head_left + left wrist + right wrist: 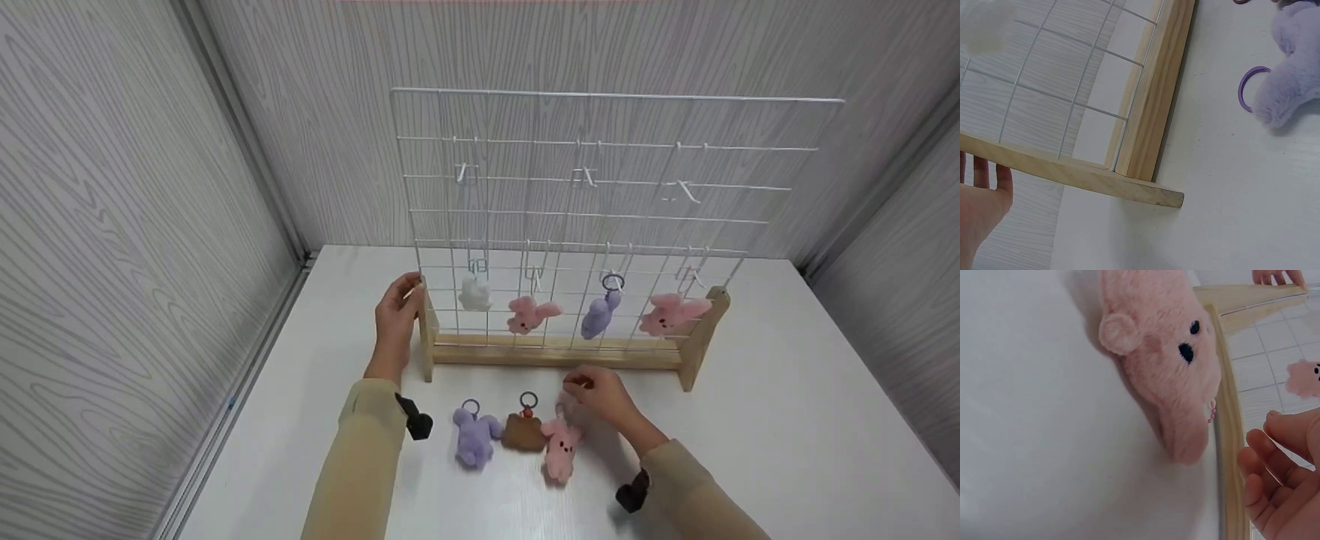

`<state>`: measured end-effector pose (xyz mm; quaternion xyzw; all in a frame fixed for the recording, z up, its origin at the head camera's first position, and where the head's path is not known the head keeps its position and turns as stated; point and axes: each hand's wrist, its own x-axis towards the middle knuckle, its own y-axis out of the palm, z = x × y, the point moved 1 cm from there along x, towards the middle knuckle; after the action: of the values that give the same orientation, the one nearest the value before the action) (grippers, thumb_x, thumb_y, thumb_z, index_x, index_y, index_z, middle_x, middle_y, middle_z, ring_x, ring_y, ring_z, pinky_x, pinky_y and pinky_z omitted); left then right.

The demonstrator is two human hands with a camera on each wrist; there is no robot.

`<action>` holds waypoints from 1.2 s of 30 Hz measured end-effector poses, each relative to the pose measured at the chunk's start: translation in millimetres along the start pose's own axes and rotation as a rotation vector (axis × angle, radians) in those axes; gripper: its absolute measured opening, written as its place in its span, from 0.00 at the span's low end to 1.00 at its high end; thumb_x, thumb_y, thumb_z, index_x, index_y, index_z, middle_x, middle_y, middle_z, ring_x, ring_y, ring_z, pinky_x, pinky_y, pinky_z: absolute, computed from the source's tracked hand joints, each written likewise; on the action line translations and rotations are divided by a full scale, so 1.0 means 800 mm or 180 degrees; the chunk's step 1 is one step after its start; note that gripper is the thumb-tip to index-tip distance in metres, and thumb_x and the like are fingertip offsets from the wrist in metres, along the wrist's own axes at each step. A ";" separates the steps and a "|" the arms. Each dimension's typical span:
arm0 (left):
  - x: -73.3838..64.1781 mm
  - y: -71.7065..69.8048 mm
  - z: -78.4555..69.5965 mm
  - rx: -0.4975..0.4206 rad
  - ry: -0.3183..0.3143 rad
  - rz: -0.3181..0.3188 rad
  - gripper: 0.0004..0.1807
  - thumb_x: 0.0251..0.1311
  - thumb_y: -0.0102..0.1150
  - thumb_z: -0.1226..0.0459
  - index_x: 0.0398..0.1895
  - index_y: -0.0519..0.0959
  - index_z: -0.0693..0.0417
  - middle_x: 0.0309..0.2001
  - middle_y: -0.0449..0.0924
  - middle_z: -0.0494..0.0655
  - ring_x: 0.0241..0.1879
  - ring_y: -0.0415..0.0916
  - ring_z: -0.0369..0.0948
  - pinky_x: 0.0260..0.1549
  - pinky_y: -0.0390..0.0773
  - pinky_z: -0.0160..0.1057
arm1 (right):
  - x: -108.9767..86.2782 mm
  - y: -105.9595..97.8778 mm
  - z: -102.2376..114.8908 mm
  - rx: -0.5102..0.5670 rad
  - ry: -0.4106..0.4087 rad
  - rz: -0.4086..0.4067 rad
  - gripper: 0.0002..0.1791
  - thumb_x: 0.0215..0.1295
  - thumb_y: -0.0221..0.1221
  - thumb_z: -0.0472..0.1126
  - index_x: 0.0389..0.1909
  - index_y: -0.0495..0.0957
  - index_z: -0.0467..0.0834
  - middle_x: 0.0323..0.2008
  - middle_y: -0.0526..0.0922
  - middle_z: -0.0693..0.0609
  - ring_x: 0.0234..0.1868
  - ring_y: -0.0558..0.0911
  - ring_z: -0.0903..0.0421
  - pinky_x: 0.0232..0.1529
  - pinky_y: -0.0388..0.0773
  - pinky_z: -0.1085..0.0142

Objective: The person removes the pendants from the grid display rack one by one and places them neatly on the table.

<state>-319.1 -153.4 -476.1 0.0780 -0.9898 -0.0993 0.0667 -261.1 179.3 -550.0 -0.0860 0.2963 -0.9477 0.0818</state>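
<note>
My left hand [396, 315] grips the left wooden end post of a wire-grid display rack [555, 352]; in the left wrist view its fingers [1004, 179] meet the post's edge. My right hand [600, 391] hovers just above a pink rabbit plush keychain [561, 450] lying on the table. The right wrist view shows thumb and fingers apart, loosely bent, holding nothing. Left of the pink rabbit lie a brown plush keychain [523, 433] with a dark ring and a purple plush keychain [475, 439] with a purple ring [1245, 90].
On the rack's lower hooks hang a white plush [475, 293], a pink plush [529, 315], a purple plush [598, 318] and another pink plush [670, 315]. Several upper hooks [587, 178] stick out bare. Wood-grain panels [135, 225] enclose the white table [780, 420].
</note>
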 end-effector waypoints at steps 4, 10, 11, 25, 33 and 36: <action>0.000 0.000 -0.001 0.0004 0.0000 -0.0002 0.19 0.66 0.52 0.61 0.58 0.70 0.55 0.59 0.68 0.47 0.57 0.67 0.40 0.54 0.69 0.42 | 0.000 -0.003 0.006 0.0181 -0.0121 0.0037 0.04 0.59 0.62 0.33 0.34 0.81 0.36 0.29 0.81 0.48 0.28 0.78 0.55 0.26 0.77 0.67; 0.002 0.000 0.003 0.0079 -0.0017 -0.0042 0.17 0.65 0.53 0.60 0.57 0.72 0.50 0.59 0.68 0.46 0.57 0.68 0.38 0.53 0.69 0.41 | -0.003 -0.007 0.028 0.0384 -0.0246 0.0015 0.04 0.59 0.61 0.30 0.35 0.80 0.34 0.27 0.81 0.45 0.26 0.78 0.53 0.25 0.74 0.70; 0.002 0.000 0.003 0.0081 -0.0019 -0.0039 0.17 0.66 0.53 0.60 0.57 0.71 0.50 0.59 0.68 0.46 0.57 0.67 0.38 0.54 0.69 0.41 | -0.004 -0.010 0.037 0.0414 -0.0259 0.0013 0.04 0.59 0.60 0.30 0.35 0.80 0.33 0.27 0.81 0.44 0.26 0.78 0.53 0.24 0.73 0.70; 0.005 -0.002 0.006 0.0106 -0.0015 -0.0048 0.18 0.64 0.54 0.58 0.56 0.72 0.50 0.57 0.70 0.44 0.57 0.67 0.38 0.54 0.68 0.41 | -0.012 -0.015 0.107 0.0690 -0.0386 0.0082 0.08 0.62 0.58 0.30 0.42 0.79 0.34 0.33 0.81 0.42 0.33 0.79 0.48 0.30 0.76 0.70; 0.002 -0.001 0.004 0.0094 -0.0053 -0.0082 0.18 0.65 0.54 0.59 0.57 0.72 0.49 0.58 0.69 0.43 0.58 0.67 0.38 0.54 0.68 0.40 | 0.004 -0.001 0.102 0.0820 -0.0474 0.0053 0.09 0.63 0.60 0.36 0.43 0.80 0.41 0.33 0.81 0.48 0.32 0.78 0.56 0.32 0.76 0.70; 0.002 0.000 0.002 0.0097 -0.0056 -0.0052 0.19 0.65 0.54 0.58 0.58 0.71 0.50 0.59 0.68 0.44 0.59 0.66 0.39 0.55 0.68 0.40 | 0.004 -0.003 0.119 0.0798 -0.0556 0.0008 0.09 0.63 0.59 0.34 0.44 0.79 0.39 0.34 0.81 0.44 0.32 0.78 0.53 0.32 0.75 0.70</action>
<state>-320.8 -153.1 -477.8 0.0861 -0.9910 -0.0853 0.0560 -244.5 128.2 -471.5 -0.1569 0.1676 -0.9661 0.1186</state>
